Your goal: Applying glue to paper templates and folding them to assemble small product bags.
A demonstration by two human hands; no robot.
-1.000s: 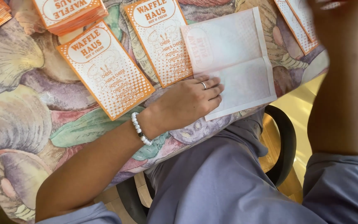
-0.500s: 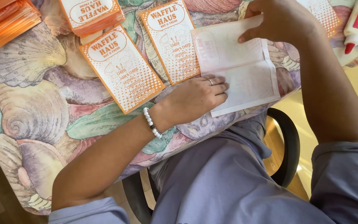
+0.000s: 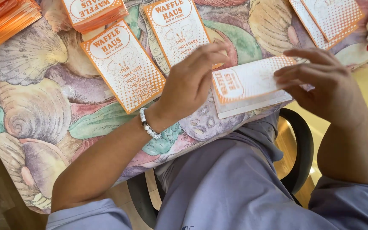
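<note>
Since the paper card (image 3: pixel 248 81) looks thin and floppy (creases easily), it is pinched at both ends by left hand (image 3: pixel 190 81) and right hand (image 3: pixel 324 85), just beside the white sheet (image 3: pixel 252 104).

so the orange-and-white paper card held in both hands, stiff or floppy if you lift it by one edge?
Probably floppy: the paper card looks thin and sheet-like, and both the left hand and right hand support it. Likely very light, so a push on the tablecloth would slide it easily. It probably creases readily and cannot roll.
</note>
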